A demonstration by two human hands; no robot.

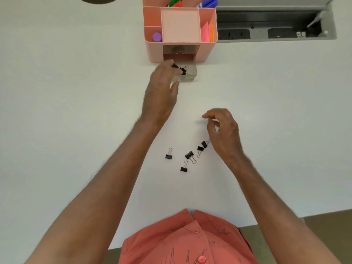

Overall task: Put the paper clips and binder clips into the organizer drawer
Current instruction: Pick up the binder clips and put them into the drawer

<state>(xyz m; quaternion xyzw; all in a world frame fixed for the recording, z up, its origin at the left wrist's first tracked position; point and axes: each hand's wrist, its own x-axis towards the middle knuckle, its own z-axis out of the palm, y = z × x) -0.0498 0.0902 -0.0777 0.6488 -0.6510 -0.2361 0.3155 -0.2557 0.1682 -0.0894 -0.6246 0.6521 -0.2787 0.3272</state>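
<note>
A pink desk organizer (154, 52) stands at the far middle of the white table, its clear smoky drawer (193, 73) pulled out toward me. My left hand (162, 88) reaches over the drawer's left side, thumb spread away from the fingers. Two black binder clips (181, 69) sit just off its fingertips inside the drawer. Several more black binder clips (189, 155) lie scattered on the table nearer to me. My right hand (223, 130) hovers just above and right of them with loosely curled fingers and nothing visible in it. No paper clips are discernible.
The organizer's top compartments hold a purple-capped item (157, 37), pink and orange sticky notes (206, 32) and markers (175, 1). A recessed grey power-socket box (276, 25) with its lid up sits at the back right. The table's near edge (276, 219) runs by my torso.
</note>
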